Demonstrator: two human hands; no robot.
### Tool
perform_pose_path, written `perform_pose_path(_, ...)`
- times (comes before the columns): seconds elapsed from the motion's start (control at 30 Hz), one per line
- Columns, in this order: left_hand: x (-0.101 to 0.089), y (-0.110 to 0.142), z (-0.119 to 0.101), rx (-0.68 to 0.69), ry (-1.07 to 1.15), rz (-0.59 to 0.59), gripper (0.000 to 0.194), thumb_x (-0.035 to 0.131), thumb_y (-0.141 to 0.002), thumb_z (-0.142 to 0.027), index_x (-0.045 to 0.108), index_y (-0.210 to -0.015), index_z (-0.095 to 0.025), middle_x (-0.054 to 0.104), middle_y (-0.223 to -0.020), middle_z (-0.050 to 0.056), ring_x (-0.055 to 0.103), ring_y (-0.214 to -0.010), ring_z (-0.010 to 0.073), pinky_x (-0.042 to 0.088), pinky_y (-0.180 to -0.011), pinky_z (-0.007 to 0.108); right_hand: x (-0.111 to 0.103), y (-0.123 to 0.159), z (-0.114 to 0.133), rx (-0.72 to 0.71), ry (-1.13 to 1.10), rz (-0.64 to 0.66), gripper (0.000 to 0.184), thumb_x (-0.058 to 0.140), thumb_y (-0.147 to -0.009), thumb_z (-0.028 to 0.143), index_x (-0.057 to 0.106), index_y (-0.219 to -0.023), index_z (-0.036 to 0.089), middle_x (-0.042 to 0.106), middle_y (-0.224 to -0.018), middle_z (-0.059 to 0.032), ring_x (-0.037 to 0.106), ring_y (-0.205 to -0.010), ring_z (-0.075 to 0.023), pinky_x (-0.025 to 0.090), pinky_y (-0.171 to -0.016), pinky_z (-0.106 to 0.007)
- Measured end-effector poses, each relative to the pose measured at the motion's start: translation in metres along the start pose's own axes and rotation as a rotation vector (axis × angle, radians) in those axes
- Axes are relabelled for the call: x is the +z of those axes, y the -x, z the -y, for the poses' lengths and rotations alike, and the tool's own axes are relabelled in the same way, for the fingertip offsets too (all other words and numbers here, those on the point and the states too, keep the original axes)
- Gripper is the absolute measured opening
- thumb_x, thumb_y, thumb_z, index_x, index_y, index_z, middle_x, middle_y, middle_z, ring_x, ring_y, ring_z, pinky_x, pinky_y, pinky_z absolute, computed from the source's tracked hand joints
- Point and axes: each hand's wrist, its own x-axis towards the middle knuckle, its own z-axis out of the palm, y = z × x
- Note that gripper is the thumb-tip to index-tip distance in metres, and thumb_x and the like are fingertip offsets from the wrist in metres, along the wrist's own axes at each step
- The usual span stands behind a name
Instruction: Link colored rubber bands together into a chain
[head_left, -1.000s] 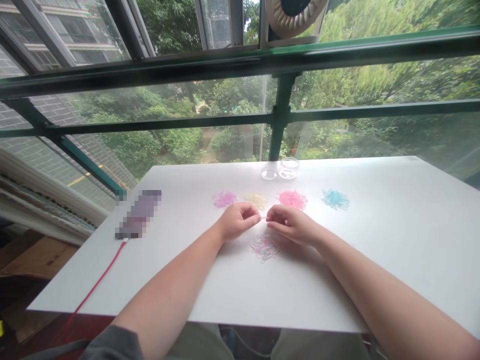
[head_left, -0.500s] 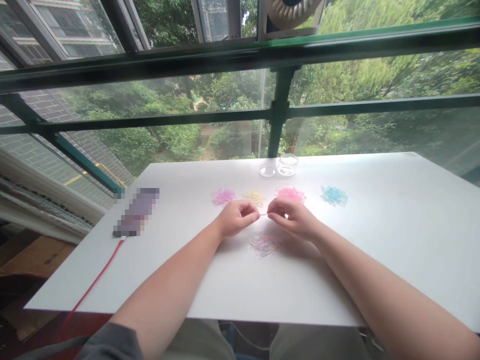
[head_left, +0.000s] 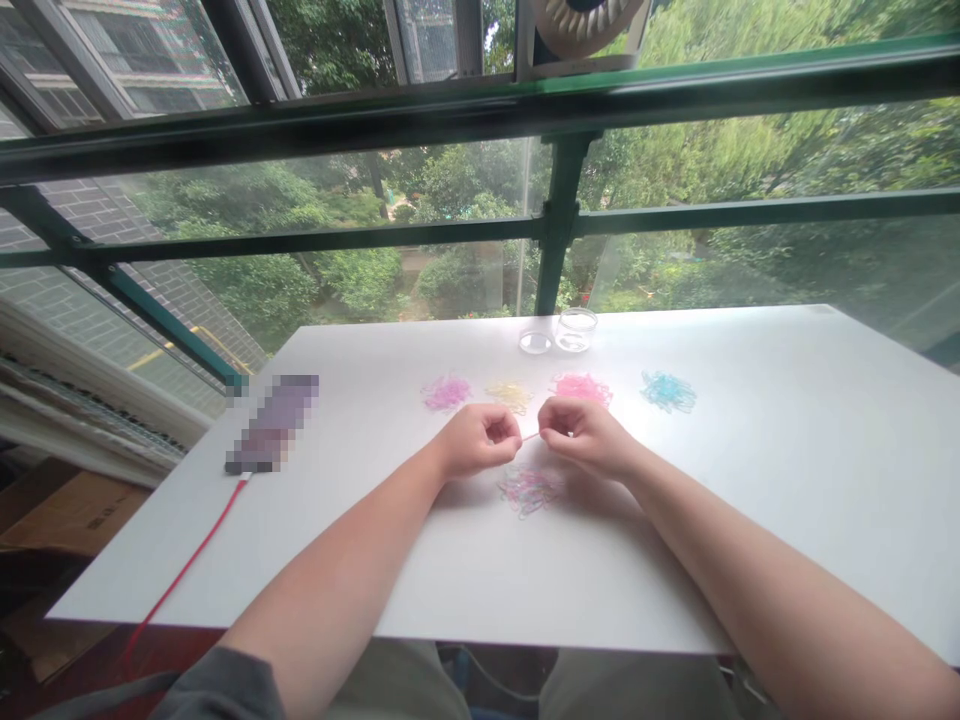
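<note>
Between my two hands a thin pink rubber band [head_left: 531,436] is stretched. My left hand [head_left: 480,440] pinches one end of it, and my right hand [head_left: 581,435] pinches the other. Just below my hands lies a mixed-colour pile of small rubber bands [head_left: 529,492]. Behind them, sorted piles sit in a row: purple bands [head_left: 447,392], yellow bands [head_left: 508,396], pink bands [head_left: 580,388] partly covered by my right hand, and blue bands [head_left: 667,391] off to the right.
A clear round jar [head_left: 576,330] stands at the back of the white table [head_left: 360,400], with a clear lid [head_left: 535,343] beside it. On the left lies a blurred-out phone-like object [head_left: 274,425] with a red cable [head_left: 187,565]. Green railing bars [head_left: 559,220] rise behind the table.
My left fingers have curled and tipped slightly downward, and my right hand has shifted a little. The rubber band between them now slants instead of lying nearly level.
</note>
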Motion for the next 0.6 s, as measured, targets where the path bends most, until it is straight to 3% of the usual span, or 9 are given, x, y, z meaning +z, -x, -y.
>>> perform_pose_path(0.27,0.001,0.005,-0.012,0.121,-0.061,0.045,0.003,0.055,-0.064,-0.013,0.056,-0.062,-0.014,0.057,-0.061,0.000,0.051,-0.059,0.0089,0.042,-0.059,0.021,-0.013,-0.001,-0.002,0.030,0.126,-0.131,0.009,0.047,-0.063,0.012,0.042,-0.060,0.018,0.037,-0.055,0.0050,0.034,-0.051,-0.0079,0.026,-0.048,-0.022)
perform_pose_path(0.47,0.002,0.002,-0.005,0.062,-0.077,-0.001,0.008,0.056,-0.071,-0.020,0.061,-0.069,-0.014,0.061,-0.066,0.002,0.053,-0.061,0.0092,0.042,-0.058,0.020,-0.005,0.003,0.003,-0.001,0.197,-0.005,0.005,0.047,-0.066,0.014,0.046,-0.065,0.018,0.041,-0.056,0.0040,0.036,-0.052,-0.0087,0.028,-0.049,-0.023)
perform_pose_path(0.6,0.004,0.003,-0.004,0.059,-0.107,0.067,0.007,0.056,-0.069,-0.017,0.062,-0.070,-0.014,0.062,-0.067,0.001,0.054,-0.061,0.0091,0.042,-0.057,0.019,-0.001,0.002,0.003,0.032,0.302,-0.082,0.007,0.047,-0.065,0.013,0.043,-0.063,0.019,0.040,-0.056,0.0042,0.036,-0.052,-0.0091,0.027,-0.049,-0.023)
